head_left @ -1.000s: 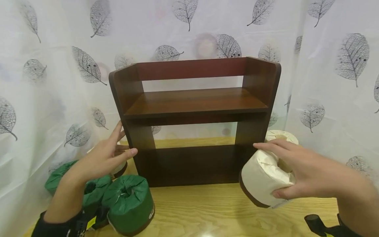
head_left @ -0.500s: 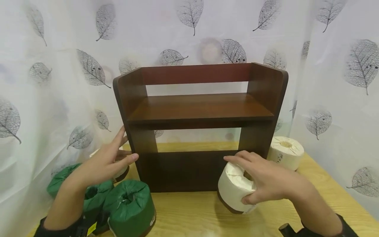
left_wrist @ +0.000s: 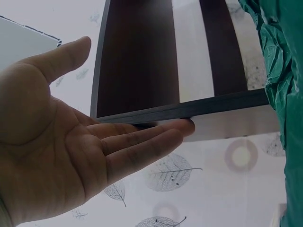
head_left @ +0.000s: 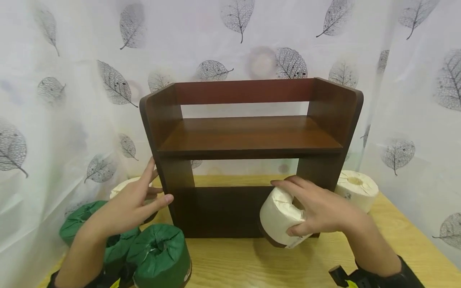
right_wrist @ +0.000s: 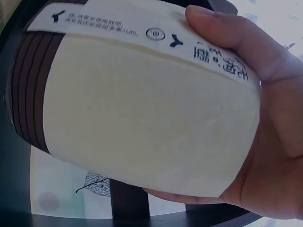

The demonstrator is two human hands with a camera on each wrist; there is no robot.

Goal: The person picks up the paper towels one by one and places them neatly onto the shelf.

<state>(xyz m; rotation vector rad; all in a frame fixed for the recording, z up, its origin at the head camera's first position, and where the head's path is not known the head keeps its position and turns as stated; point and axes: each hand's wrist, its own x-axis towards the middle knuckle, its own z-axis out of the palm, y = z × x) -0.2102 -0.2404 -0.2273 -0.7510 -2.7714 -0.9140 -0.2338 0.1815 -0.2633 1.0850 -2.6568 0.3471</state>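
Head view: gripping a cream-white, paper-wrapped cylindrical roll [head_left: 275,222] in the right hand [head_left: 320,206] at five o'clock, fingers and thumb clamped about its upper end. Held tilted before the lower tier of a dark brown wooden two-tier shelf [head_left: 248,134], seemingly clear of the pale wood-grain bench [head_left: 223,260]; impossible to tell whether past the front edge. Lying at roughly eight o'clock from the right hand, long axis running from holed end at one to dark-banded base at seven: judged the relation to mind, with the right hand far nearer than the left hand [head_left: 133,204]. Seen at eight o'clock by the shelf's side panel, near crinkled green-wrapped cylindrical rolls [head_left: 162,256]. Also showing, towards four o'clock, a second cream-white roll [head_left: 356,192].

Left wrist view: with fingers straight along the shelf's dark edge, apparently touching, thumb spread away, holding nothing; flanked at three o'clock by green wrapping.

Right wrist view: filled by the cream-white roll, striped brown band at nine o'clock, palm at three; pinned between thumb at one and fingers, mostly hidden, at five.
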